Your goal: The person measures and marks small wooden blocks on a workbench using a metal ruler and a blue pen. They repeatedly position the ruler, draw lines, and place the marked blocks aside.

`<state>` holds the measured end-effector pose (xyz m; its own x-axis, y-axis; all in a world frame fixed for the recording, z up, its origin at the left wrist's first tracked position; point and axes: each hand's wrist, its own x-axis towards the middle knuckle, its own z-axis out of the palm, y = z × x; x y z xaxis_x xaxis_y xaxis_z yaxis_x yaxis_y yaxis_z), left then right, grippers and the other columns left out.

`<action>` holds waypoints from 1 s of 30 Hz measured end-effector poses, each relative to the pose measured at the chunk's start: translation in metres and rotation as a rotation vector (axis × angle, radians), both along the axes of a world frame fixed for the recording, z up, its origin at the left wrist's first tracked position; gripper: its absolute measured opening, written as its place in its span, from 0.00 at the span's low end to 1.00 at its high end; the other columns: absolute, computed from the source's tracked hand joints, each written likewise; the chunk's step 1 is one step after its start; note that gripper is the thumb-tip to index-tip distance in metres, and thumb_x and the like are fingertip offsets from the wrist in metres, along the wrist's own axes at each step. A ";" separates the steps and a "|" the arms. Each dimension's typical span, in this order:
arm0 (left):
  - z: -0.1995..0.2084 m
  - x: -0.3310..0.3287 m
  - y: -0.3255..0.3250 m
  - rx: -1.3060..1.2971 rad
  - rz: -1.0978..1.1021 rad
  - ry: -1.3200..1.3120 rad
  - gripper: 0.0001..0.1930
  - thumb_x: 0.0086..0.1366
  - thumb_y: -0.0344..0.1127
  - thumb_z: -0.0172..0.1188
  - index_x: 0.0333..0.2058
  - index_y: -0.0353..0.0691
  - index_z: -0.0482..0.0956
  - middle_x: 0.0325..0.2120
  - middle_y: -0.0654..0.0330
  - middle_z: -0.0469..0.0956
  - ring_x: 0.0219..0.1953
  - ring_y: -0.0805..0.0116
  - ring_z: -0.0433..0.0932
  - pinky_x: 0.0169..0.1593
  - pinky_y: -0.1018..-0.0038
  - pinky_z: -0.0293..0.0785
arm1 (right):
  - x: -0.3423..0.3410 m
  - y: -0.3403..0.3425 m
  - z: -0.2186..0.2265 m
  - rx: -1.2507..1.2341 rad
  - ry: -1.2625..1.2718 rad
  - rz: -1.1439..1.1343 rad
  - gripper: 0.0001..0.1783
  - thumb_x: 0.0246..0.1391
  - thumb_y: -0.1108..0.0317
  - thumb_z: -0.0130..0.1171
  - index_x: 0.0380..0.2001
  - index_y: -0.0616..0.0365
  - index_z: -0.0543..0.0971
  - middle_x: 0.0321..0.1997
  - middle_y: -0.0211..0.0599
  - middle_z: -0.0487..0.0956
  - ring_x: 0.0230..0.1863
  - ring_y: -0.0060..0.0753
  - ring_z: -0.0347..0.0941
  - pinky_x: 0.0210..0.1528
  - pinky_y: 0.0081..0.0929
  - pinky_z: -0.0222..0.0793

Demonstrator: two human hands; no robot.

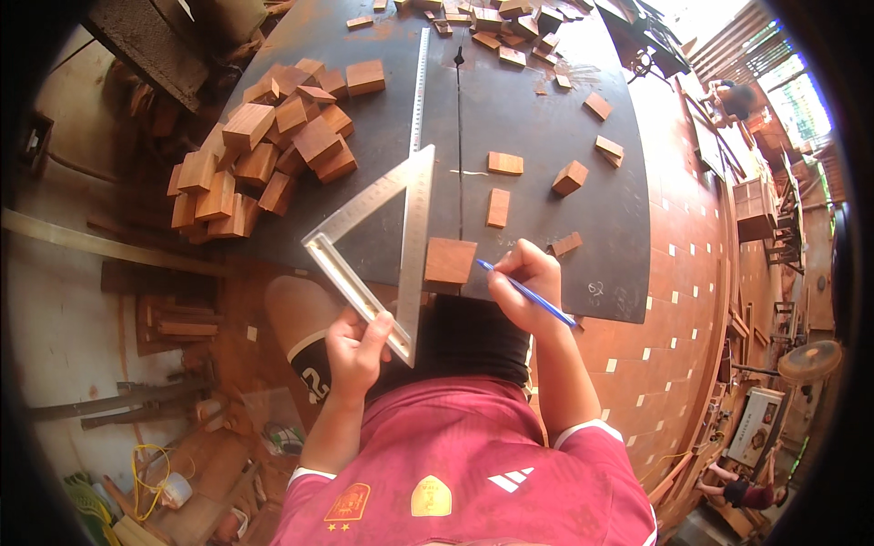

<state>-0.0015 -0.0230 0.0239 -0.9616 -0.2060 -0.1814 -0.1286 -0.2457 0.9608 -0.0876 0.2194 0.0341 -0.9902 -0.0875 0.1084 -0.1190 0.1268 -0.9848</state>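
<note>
My left hand grips the lower end of a metal triangular set square that lies across the near edge of a dark work table. Its upright blade rests against the left side of a small square wooden block. My right hand holds a blue pen, its tip touching the block's right edge.
A heap of wooden blocks covers the table's left side. Single blocks lie in the middle and more at the far end. A long steel ruler runs up the table. Tiled floor lies to the right.
</note>
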 end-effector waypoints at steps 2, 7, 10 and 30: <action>0.001 0.001 0.011 0.015 -0.046 -0.020 0.07 0.73 0.33 0.62 0.37 0.36 0.79 0.23 0.63 0.81 0.17 0.82 0.73 0.20 0.85 0.66 | -0.005 -0.002 -0.002 0.011 -0.008 -0.022 0.09 0.52 0.78 0.65 0.24 0.63 0.74 0.20 0.23 0.74 0.23 0.08 0.66 0.22 0.17 0.61; -0.011 0.003 0.023 0.023 -0.161 -0.030 0.08 0.73 0.33 0.65 0.44 0.34 0.80 0.27 0.66 0.82 0.22 0.84 0.75 0.23 0.84 0.68 | -0.013 -0.005 -0.007 0.063 -0.041 -0.029 0.10 0.53 0.77 0.66 0.23 0.64 0.74 0.20 0.24 0.75 0.24 0.09 0.67 0.24 0.19 0.63; -0.014 0.003 0.026 -0.009 -0.144 -0.032 0.08 0.73 0.33 0.65 0.42 0.34 0.81 0.26 0.65 0.82 0.21 0.85 0.74 0.23 0.84 0.67 | -0.016 -0.005 -0.009 0.090 -0.052 -0.030 0.10 0.52 0.76 0.66 0.23 0.64 0.74 0.19 0.25 0.75 0.24 0.09 0.67 0.24 0.20 0.64; -0.022 0.005 0.037 -0.090 -0.092 -0.071 0.06 0.73 0.29 0.63 0.42 0.31 0.82 0.32 0.65 0.82 0.34 0.82 0.76 0.40 0.79 0.74 | -0.028 -0.012 -0.016 0.112 -0.039 -0.022 0.11 0.52 0.74 0.67 0.23 0.66 0.75 0.18 0.31 0.76 0.24 0.12 0.69 0.25 0.23 0.67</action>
